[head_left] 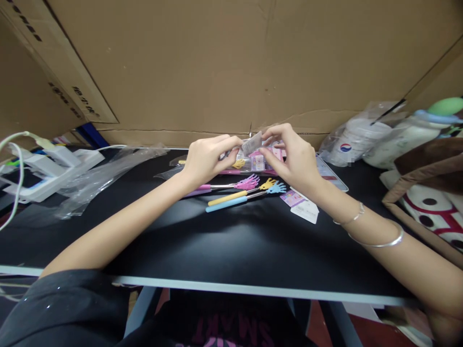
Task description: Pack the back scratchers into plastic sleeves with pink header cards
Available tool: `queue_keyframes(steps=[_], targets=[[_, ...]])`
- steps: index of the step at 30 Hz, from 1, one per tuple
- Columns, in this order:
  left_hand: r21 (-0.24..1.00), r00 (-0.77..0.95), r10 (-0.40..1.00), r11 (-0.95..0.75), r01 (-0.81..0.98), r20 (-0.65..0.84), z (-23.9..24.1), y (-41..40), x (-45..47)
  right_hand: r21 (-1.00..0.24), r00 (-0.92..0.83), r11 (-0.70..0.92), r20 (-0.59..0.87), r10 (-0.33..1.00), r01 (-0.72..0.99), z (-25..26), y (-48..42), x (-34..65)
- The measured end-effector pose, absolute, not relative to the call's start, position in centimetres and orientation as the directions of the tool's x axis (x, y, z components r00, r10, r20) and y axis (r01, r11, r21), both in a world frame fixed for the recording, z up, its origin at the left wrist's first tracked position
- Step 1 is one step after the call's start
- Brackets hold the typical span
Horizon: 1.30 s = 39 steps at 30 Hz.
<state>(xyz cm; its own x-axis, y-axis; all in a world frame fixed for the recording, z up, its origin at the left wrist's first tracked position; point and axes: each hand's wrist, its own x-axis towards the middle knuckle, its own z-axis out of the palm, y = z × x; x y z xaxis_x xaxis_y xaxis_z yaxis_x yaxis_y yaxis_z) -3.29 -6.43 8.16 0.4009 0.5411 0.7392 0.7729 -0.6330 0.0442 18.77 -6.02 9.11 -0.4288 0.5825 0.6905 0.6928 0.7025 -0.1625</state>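
Over the back middle of the desk, my left hand (211, 156) and my right hand (292, 158) face each other. A small whitish card (252, 143) with faint print is pinched between their fingertips, left hand at one edge, right hand at the other. Below them lie loose telescopic back scratchers with hand-shaped heads: a pink one (248, 182), a yellow one (229, 198) and a light blue one (231, 203). Behind these, a yellow-headed back scratcher (238, 164) sits among clear plastic wrapping and pink cards, partly hidden by my hands.
Right of the scratchers lie a purple card (292, 197) and a white card (306, 212). A clear plastic bag (104, 178) and a white power strip (54, 173) are on the left. A bagged cup (356, 140), a bottle (403, 137) and a brown bag (430, 178) stand right. Cardboard (217, 62) rises behind.
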Motion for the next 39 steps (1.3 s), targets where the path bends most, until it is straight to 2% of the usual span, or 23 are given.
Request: queue_keyframes(steps=[6,9,12,13,15,17,20,22,27,29,33,37,38,39], targets=[[0.009,0.438,0.52,-0.652,0.758,0.733,7.9,-6.3,-3.4,-0.192,-0.446,0.734,0.685,0.576,0.652,9.1,-5.8,18.4],[0.045,0.426,0.541,-0.655,0.754,0.725,7.9,-6.2,-3.6,-0.171,-0.498,0.79,0.693,0.521,0.589,9.9,-6.0,19.0],[0.091,0.411,0.566,-0.658,0.748,0.714,8.1,-6.0,-3.9,-0.201,-0.537,0.83,0.679,0.501,0.521,11.0,-5.8,21.6],[0.099,0.409,0.575,-0.655,0.749,0.709,8.1,-5.9,-4.0,-0.219,-0.557,0.834,0.655,0.51,0.507,11.3,-5.6,22.9],[0.103,0.412,0.592,-0.646,0.756,0.693,8.2,-5.8,-4.0,-0.256,-0.638,0.809,0.509,0.578,0.529,11.6,-4.9,25.7],[0.098,0.418,0.609,-0.635,0.766,0.674,8.2,-5.8,-3.9,-0.198,-0.698,0.78,0.356,0.622,0.594,11.4,-4.3,27.8],[0.095,0.423,0.633,-0.619,0.78,0.649,8.1,-5.8,-3.2,-0.181,-0.62,0.732,0.422,0.661,0.657,10.4,-4.2,27.9],[0.11,0.416,0.642,-0.616,0.78,0.644,8.1,-5.9,-2.6,-0.275,-0.599,0.721,0.413,0.686,0.636,9.7,-4.5,25.9],[0.211,0.347,0.638,-0.633,0.745,0.688,8.9,-6.2,-1.3,-0.608,-0.611,0.691,0.39,0.689,0.392,8.0,-4.6,19.3],[0.248,0.312,0.636,-0.635,0.732,0.706,9.7,-6.3,-1.0,-0.7,-0.61,0.647,0.379,0.696,0.304,7.3,-4.1,17.3],[0.321,0.198,0.56,-0.691,0.648,0.805,12.0,-5.1,-1.5,-0.78,-0.666,0.603,0.363,0.652,0.166,6.2,-2.9,14.0],[0.366,-0.037,0.379,-0.858,0.36,0.925,14.3,-0.7,-4.4,-0.782,-0.679,0.61,0.379,0.628,0.128,5.1,-1.9,11.4],[0.403,-0.12,0.386,-0.855,0.325,0.915,14.6,0.8,-5.6,-0.795,-0.669,0.588,0.357,0.652,0.148,4.8,-1.8,11.1],[0.482,-0.168,0.452,-0.823,0.302,0.876,14.8,2.3,-7.1,-0.812,-0.656,0.557,0.326,0.681,0.174,4.5,-1.7,10.9]])
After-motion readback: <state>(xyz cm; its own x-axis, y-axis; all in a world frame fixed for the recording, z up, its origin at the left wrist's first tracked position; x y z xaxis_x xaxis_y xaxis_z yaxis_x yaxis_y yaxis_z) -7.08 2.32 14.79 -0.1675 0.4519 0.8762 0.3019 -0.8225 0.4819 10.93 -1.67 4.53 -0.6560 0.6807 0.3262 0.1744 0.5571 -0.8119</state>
